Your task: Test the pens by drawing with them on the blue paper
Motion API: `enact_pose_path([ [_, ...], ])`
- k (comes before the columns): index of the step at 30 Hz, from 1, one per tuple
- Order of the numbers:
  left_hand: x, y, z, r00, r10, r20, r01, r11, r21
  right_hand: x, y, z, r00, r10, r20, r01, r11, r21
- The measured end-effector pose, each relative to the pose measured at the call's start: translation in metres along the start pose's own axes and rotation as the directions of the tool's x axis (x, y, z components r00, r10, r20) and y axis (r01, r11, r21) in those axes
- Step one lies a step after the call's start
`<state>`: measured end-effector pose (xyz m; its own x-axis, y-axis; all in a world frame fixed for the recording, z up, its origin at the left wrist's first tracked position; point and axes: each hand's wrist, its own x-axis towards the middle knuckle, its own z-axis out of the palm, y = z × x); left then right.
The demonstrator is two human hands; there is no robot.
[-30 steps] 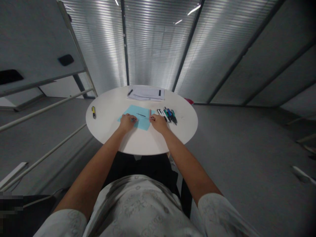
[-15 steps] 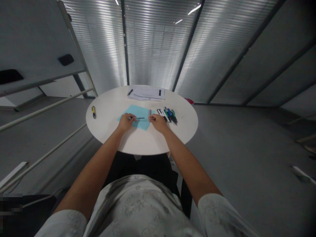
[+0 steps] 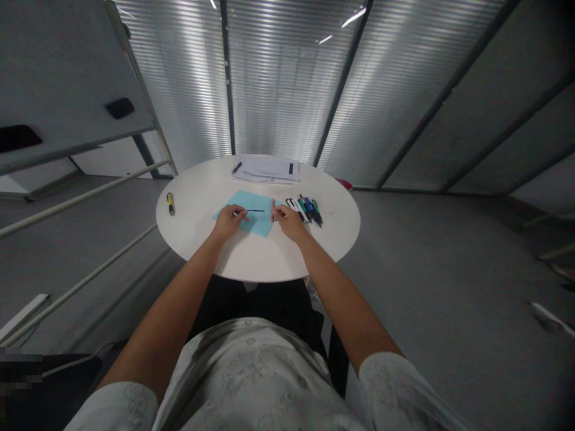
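My left hand (image 3: 230, 220) is closed in a pinch over the left part of a light blue sheet (image 3: 258, 226). From its fingertips a thin dark rod, which looks like a pen refill (image 3: 256, 211), points to the right. Across the sheet, my right hand (image 3: 287, 220) is also pinched closed, at the sheet's right edge. Whatever sits between those fingers is too small to make out. A narrow pinkish strip (image 3: 272, 207) stands out right beside the right fingertips; I cannot tell whether they touch it.
Several pens (image 3: 308, 209) lie side by side to the right on the round white table (image 3: 260, 263). At the back is a stack of papers (image 3: 265, 169) with dark items on it. A yellow and black pen-like object (image 3: 171, 204) lies far left. A whiteboard frame (image 3: 144, 90) stands left.
The refill in my left hand has shifted slightly up and to the right. My right hand has moved a little, its fingers changing position beside the pinkish strip.
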<state>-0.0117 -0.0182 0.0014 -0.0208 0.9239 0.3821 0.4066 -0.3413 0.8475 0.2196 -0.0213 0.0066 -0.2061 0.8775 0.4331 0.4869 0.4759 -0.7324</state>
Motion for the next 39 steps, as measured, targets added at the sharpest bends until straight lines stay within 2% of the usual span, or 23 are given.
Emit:
enact_pose_path([
  [2, -0.001, 0.002, -0.001, 0.998, -0.056, -0.021, 0.055, 0.996, -0.073, 0.000, -0.001, 0.000, 1.000, 0.004, 0.001, -0.004, 1.000, 0.028],
  [4, 0.000, 0.003, -0.002, 0.994, -0.089, -0.064, 0.084, 0.994, -0.071, 0.000, -0.001, -0.001, 0.998, 0.025, -0.052, -0.025, 1.000, -0.005],
  [7, 0.001, 0.002, -0.002, 0.991, -0.066, -0.118, 0.075, 0.995, 0.071, 0.001, -0.001, -0.003, 0.982, 0.029, -0.188, -0.055, 0.989, -0.137],
  [9, 0.002, 0.001, -0.002, 0.993, -0.023, -0.118, 0.045, 0.983, 0.180, 0.000, -0.001, -0.003, 0.976, 0.004, -0.218, -0.054, 0.973, -0.225],
  [11, 0.003, 0.001, -0.001, 0.992, -0.018, -0.125, 0.050, 0.964, 0.262, -0.001, -0.004, -0.003, 0.978, -0.014, -0.209, -0.051, 0.951, -0.303],
  [15, 0.000, 0.003, 0.002, 0.988, -0.104, -0.113, 0.142, 0.896, 0.421, -0.005, -0.016, 0.001, 0.986, -0.028, -0.165, -0.053, 0.885, -0.463],
  [19, -0.003, 0.007, 0.003, 0.992, -0.122, 0.000, 0.099, 0.806, 0.584, -0.008, -0.033, 0.005, 1.000, 0.014, -0.027, -0.028, 0.781, -0.624],
  [21, -0.002, 0.007, 0.003, 0.991, -0.131, 0.009, 0.100, 0.796, 0.597, -0.009, -0.038, 0.007, 0.998, 0.052, 0.041, -0.010, 0.734, -0.679],
  [24, 0.001, 0.002, 0.000, 0.994, -0.098, -0.049, 0.110, 0.865, 0.490, -0.009, -0.035, 0.009, 0.995, 0.063, 0.076, 0.006, 0.729, -0.684],
  [27, 0.006, -0.007, -0.005, 0.981, -0.060, -0.182, 0.102, 0.968, 0.230, -0.005, -0.023, 0.008, 0.998, 0.056, -0.019, -0.056, 0.811, -0.582],
  [29, 0.008, -0.012, -0.009, 0.952, -0.145, -0.271, 0.152, 0.988, 0.008, -0.002, -0.012, 0.005, 0.990, 0.082, -0.112, -0.125, 0.880, -0.459],
  [32, 0.011, -0.017, -0.012, 0.901, -0.301, -0.313, 0.232, 0.943, -0.240, 0.003, 0.003, 0.002, 0.964, 0.174, -0.199, -0.216, 0.953, -0.213],
  [35, 0.012, -0.018, -0.012, 0.889, -0.331, -0.318, 0.232, 0.922, -0.310, 0.007, 0.010, -0.001, 0.934, 0.264, -0.242, -0.285, 0.957, -0.054],
  [39, 0.012, -0.020, -0.011, 0.896, -0.307, -0.319, 0.223, 0.935, -0.274, 0.007, 0.010, -0.003, 0.936, 0.282, -0.213, -0.294, 0.955, -0.028],
])
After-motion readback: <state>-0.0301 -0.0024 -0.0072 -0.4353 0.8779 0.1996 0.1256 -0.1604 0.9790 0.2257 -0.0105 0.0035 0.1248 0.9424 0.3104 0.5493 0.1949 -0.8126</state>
